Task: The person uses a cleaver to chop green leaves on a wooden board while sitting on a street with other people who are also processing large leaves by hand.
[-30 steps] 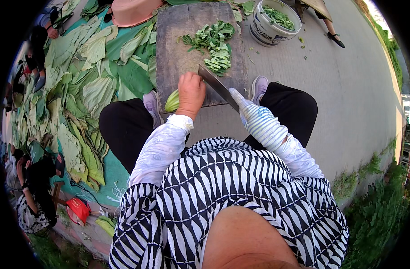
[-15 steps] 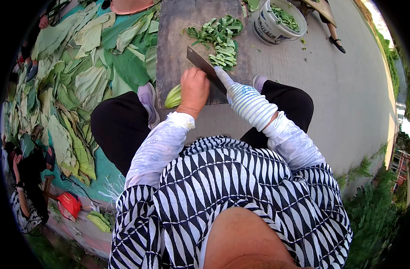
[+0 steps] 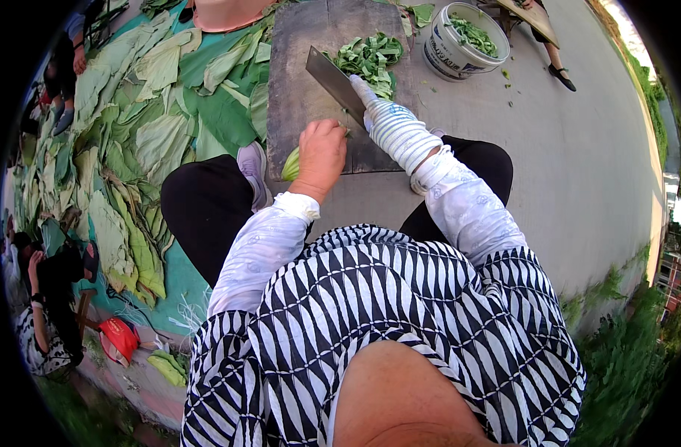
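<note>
"What is your left grip doing?"

"My bare left hand [image 3: 322, 155] sits just left of the middle of the frame, in its upper half, fingers curled together and clamped over a pale green vegetable [image 3: 291, 165]. One ribbed end of it shows to the left of my hand; my fingers hide the rest. It lies at the near edge of the wooden board [image 3: 294, 52]."

"And the right?"

"My right hand [image 3: 393, 123], in a white glove with blue stripes, is closed on a cleaver [image 3: 334, 82]. Its handle is covered by my palm. The blade slants toward the upper left, beyond my left fingers and apart from them. I can't tell whether its edge touches the wood."

"What lies beyond the blade?"

"Chopped greens [image 3: 370, 56], heaped on the board at the upper centre. Some of the heap is hidden behind the steel and my glove."

"And around you?"

"A white bucket [image 3: 446, 58] at the upper right, holding more cut greens. Big flat leaves [image 3: 106, 160] spread over the left of the frame on a green sheet [image 3: 178, 302], and a pink basin [image 3: 229, 13] at the top edge, left of the board."
</note>
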Motion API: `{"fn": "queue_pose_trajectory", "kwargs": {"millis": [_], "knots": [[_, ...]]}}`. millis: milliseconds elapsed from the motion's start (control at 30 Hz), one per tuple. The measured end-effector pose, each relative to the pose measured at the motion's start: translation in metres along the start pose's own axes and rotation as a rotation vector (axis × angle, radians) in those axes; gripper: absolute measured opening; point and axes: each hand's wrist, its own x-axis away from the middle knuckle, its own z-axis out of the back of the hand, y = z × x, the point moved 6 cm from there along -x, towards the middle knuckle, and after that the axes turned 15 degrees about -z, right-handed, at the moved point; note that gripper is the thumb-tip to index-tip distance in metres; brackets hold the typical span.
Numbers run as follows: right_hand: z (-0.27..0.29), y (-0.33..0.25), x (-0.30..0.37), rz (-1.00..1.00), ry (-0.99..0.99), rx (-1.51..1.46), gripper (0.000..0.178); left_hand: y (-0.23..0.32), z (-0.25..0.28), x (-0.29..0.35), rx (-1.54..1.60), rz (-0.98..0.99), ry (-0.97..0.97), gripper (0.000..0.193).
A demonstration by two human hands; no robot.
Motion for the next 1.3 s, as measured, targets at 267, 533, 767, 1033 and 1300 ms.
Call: {"fn": "queue_pose_trajectory", "kwargs": {"millis": [267,533,767,1033,1300], "knots": [[0.014,0.003,0.009,0.037,0.099,-0.080,0.065,-0.009,-0.010,-0.002,0.075,0.042,0.093,0.013],[0.007,0.034,0.072,0.060,0.141,0.024,0.065,-0.011,-0.021,-0.011,0.016,0.010,0.164,0.007],[-0.006,0.046,0.104,0.049,0.023,0.029,0.066,-0.008,-0.020,-0.011,-0.042,0.048,0.175,0.007],[-0.011,0.044,0.093,0.045,-0.062,0.102,0.067,-0.013,-0.027,-0.007,0.003,0.072,0.138,0.007],[-0.010,0.008,0.031,0.073,-0.082,0.144,0.065,-0.010,-0.019,-0.008,0.026,0.057,0.154,0.008]]}}
